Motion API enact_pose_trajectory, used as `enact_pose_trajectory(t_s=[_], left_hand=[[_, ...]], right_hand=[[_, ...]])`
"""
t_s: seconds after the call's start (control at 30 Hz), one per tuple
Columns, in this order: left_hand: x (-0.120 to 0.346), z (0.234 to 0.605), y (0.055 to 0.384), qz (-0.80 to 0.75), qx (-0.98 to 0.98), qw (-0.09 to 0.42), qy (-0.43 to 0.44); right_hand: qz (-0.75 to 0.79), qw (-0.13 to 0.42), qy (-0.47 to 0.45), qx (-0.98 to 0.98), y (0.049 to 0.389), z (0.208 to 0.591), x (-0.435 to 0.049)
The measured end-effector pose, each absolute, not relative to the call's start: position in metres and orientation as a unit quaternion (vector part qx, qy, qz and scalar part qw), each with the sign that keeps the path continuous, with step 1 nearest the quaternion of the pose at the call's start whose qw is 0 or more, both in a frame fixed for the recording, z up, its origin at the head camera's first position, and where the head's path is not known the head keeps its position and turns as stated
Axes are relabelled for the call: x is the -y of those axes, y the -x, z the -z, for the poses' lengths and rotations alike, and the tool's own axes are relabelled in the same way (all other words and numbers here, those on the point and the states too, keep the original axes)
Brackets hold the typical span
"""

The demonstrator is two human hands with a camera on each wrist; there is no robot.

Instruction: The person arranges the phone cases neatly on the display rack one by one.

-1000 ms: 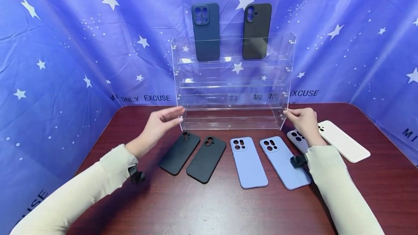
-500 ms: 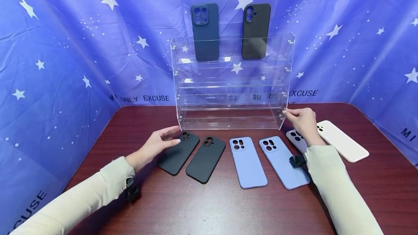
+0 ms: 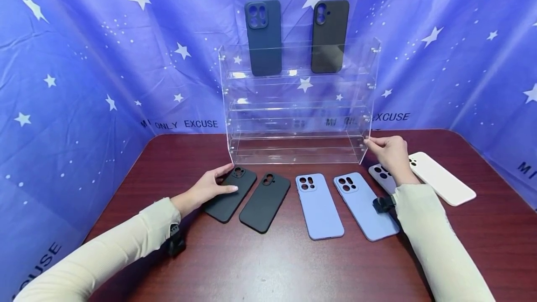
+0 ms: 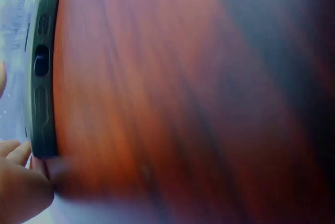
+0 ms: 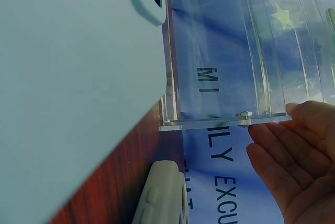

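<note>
My left hand is over the leftmost black phone case, thumb across its face and fingers by its far left edge. In the left wrist view, a dark phone case shows its end with the port cutout, beside part of my hand. With thumb and fingers, my right hand pinches the right side panel of a clear acrylic display stand. The right wrist view shows this hand at the panel's edge. A dark blue case and a black case stand upright on the top tier.
A second black case and two light blue cases lie before the stand. A pale grey case is partly under my right arm, near a white case. A starry blue curtain surrounds the table.
My left hand has come down from the stand's lower left edge to the leftmost black case, its thumb now across it. My right hand keeps its hold on the stand.
</note>
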State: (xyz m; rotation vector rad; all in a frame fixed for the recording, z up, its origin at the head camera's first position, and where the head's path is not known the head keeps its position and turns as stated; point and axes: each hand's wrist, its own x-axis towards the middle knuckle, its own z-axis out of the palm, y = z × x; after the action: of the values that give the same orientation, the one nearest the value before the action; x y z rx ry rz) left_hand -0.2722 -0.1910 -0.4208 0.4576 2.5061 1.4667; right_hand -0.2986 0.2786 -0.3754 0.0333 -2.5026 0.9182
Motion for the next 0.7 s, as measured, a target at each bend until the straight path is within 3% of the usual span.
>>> enact_pose_trajectory(t_s=[0.33, 0.7], left_hand=[[0.185, 0.421, 0.273, -0.413, -0.882, 0.088, -0.209], [0.179, 0.419, 0.266, -0.364, -0.911, 0.086, -0.174]], right_hand=[[-0.330, 0.240, -0.009, 0.913, 0.298, 0.374, -0.279], [-0.331, 0.239, -0.010, 0.913, 0.298, 0.375, -0.278]])
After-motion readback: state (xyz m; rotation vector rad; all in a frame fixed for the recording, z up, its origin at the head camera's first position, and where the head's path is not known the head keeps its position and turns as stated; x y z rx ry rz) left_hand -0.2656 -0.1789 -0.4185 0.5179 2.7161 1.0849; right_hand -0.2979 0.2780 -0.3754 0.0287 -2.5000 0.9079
